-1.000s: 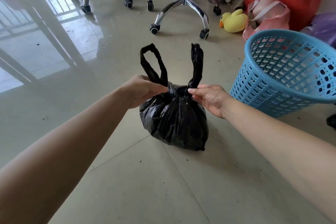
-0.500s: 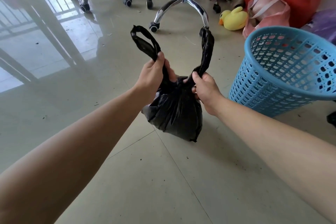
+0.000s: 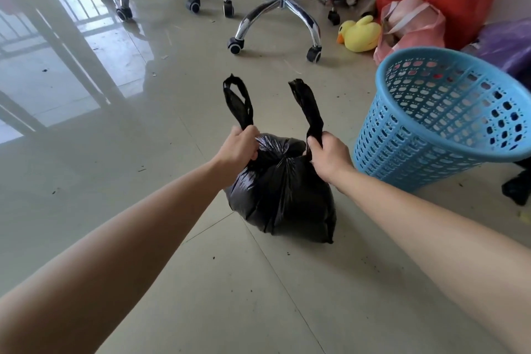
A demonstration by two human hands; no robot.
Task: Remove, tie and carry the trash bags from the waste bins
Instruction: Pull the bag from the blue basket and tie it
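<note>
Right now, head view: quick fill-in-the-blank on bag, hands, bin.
1. The left hand and right hand each grip one handle of the ____ trash bag.
2. The blue bin stands on the bag's ____ side.
3. The yellow plush toy beyond the bin is a ____.
Missing: black; right; duck.

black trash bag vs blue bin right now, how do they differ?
The black trash bag is opaque, crinkled film; the blue bin is rigid lattice full of holes. The bag is gathered shut at its neck; the bin's mouth is open, no liner showing. The left hand and right hand each grip a bag handle; nothing touches the bin. Both sit on the tile floor, apart.
</note>
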